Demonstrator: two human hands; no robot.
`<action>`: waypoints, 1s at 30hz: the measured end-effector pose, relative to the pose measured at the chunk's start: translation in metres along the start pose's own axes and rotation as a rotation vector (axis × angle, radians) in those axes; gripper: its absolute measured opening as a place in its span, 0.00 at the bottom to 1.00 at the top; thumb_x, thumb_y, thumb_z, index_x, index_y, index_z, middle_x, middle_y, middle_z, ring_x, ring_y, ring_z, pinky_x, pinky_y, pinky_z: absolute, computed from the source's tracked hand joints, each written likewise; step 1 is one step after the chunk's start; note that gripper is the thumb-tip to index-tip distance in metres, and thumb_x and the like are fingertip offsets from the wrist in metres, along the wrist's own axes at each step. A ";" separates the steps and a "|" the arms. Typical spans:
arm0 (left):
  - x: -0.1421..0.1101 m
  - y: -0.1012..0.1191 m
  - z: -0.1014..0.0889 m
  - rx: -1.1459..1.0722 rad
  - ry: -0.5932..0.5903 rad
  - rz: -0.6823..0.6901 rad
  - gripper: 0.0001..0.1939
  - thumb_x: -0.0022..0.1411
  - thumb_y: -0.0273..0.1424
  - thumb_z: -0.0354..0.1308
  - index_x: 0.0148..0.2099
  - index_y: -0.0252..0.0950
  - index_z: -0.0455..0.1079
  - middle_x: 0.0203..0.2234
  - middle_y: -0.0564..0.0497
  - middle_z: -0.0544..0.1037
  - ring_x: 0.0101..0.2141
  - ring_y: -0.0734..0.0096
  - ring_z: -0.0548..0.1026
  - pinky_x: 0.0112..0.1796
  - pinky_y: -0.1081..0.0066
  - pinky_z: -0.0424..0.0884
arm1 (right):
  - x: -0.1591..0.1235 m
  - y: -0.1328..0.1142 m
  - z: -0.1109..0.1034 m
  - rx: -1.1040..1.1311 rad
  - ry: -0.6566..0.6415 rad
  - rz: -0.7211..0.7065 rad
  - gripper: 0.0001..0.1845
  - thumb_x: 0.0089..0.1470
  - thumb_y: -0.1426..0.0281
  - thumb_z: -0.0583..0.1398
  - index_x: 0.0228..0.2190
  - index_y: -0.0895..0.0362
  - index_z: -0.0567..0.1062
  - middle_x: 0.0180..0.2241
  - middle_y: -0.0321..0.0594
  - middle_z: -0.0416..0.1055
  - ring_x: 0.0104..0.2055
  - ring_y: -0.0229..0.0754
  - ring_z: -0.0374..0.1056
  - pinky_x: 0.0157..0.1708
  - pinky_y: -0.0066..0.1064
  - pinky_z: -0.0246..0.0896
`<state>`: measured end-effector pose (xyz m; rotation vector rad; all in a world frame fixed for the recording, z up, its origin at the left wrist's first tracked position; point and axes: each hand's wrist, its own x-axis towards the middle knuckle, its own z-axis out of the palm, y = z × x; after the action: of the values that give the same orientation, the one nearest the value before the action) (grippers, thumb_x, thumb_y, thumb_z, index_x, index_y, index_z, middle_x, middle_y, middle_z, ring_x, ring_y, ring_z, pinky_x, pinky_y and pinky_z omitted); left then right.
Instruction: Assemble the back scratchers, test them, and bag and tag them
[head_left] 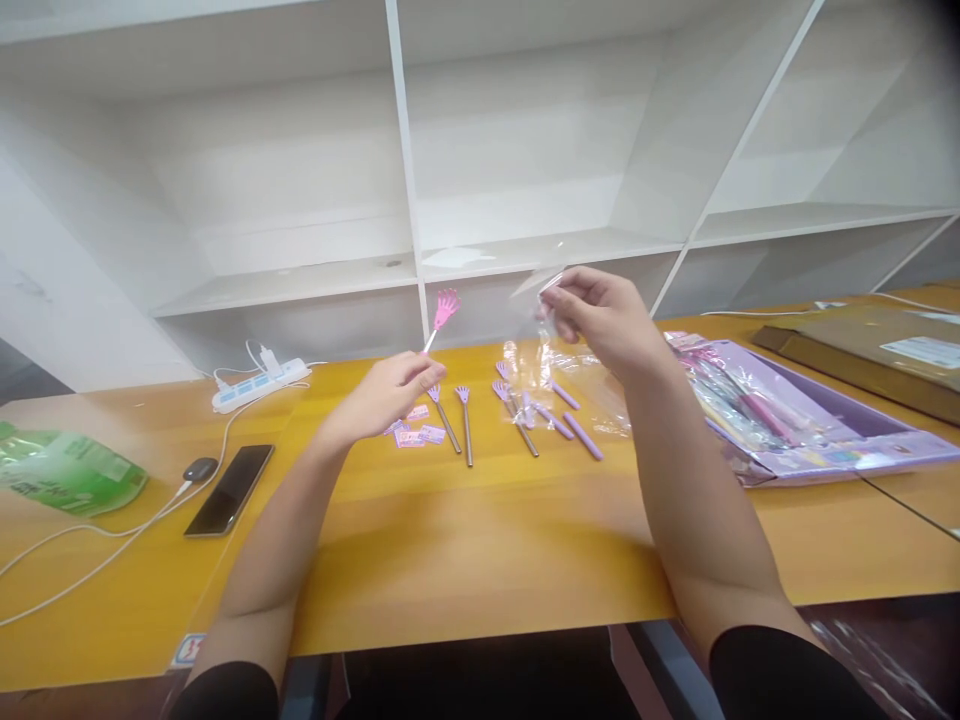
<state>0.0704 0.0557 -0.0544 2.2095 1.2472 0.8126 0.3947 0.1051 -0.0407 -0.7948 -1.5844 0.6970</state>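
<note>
Head view: left hand [394, 392], fingers closed, holds the pink hand-shaped back scratcher [446, 308] head-up above the table [480, 560]; probably light, stiff, thin-pronged, so grip the shaft. Right hand [604, 318] pinches the clear plastic bag [541, 362] near its top, also above the table; looks limp, slippery, best held by the edge.

Yellow wooden table [465, 570], its front edge crossing the lower view, backed by a white shelf unit [525, 150]. Upright dividers [406, 150] part the unit into open bays, floored by a horizontal board [600, 242]. Far left, a plain white panel [45, 230]. Pale, diffuse light lends the table a soft sheen.
</note>
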 end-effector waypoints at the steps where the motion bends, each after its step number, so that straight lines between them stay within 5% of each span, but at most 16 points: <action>1: 0.002 0.001 0.005 -0.096 -0.056 -0.024 0.24 0.78 0.53 0.53 0.48 0.41 0.81 0.44 0.46 0.83 0.24 0.74 0.72 0.25 0.70 0.71 | -0.002 -0.002 0.012 0.059 -0.027 -0.011 0.19 0.62 0.53 0.72 0.35 0.53 0.75 0.33 0.37 0.78 0.22 0.32 0.61 0.23 0.30 0.59; 6: 0.006 0.007 0.026 -0.286 -0.192 -0.067 0.22 0.70 0.52 0.66 0.50 0.39 0.83 0.34 0.49 0.80 0.22 0.77 0.69 0.21 0.74 0.66 | -0.014 0.000 0.058 0.226 -0.184 -0.010 0.24 0.59 0.47 0.74 0.39 0.52 0.78 0.35 0.37 0.80 0.22 0.33 0.65 0.24 0.32 0.64; 12: 0.004 0.014 0.038 -0.455 -0.002 -0.080 0.19 0.66 0.49 0.71 0.37 0.38 0.79 0.18 0.57 0.69 0.16 0.78 0.63 0.20 0.74 0.61 | -0.018 0.013 0.079 0.344 -0.070 0.030 0.22 0.65 0.45 0.68 0.42 0.51 0.78 0.38 0.37 0.78 0.33 0.36 0.73 0.37 0.32 0.73; 18: 0.004 0.012 0.039 -0.581 0.238 0.102 0.21 0.68 0.50 0.72 0.35 0.39 0.76 0.15 0.59 0.69 0.16 0.79 0.65 0.23 0.73 0.65 | -0.025 0.022 0.099 0.431 -0.670 0.215 0.29 0.65 0.40 0.66 0.43 0.55 0.80 0.44 0.44 0.81 0.47 0.45 0.78 0.55 0.43 0.75; 21: 0.005 0.012 0.037 -0.634 0.305 0.139 0.20 0.67 0.49 0.74 0.35 0.39 0.77 0.18 0.57 0.74 0.16 0.77 0.69 0.22 0.72 0.69 | -0.028 0.028 0.111 0.581 -0.803 0.189 0.29 0.67 0.41 0.65 0.41 0.56 0.80 0.41 0.42 0.79 0.48 0.44 0.78 0.57 0.42 0.73; 26: 0.005 0.012 0.033 -0.726 0.369 0.116 0.24 0.60 0.50 0.78 0.34 0.37 0.75 0.20 0.56 0.75 0.16 0.74 0.73 0.18 0.73 0.71 | -0.034 0.031 0.122 0.643 -0.734 0.227 0.25 0.62 0.46 0.72 0.41 0.55 0.79 0.35 0.35 0.74 0.41 0.39 0.74 0.50 0.35 0.73; 30: 0.005 0.011 0.034 -0.705 0.412 0.180 0.22 0.61 0.49 0.79 0.34 0.37 0.79 0.26 0.54 0.77 0.20 0.77 0.73 0.22 0.74 0.71 | -0.039 0.028 0.128 0.729 -0.657 0.320 0.29 0.60 0.46 0.74 0.48 0.55 0.78 0.40 0.38 0.77 0.43 0.41 0.77 0.50 0.37 0.77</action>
<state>0.1025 0.0511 -0.0698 1.6280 0.7452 1.5573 0.2751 0.0885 -0.1048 -0.2662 -1.5838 1.7776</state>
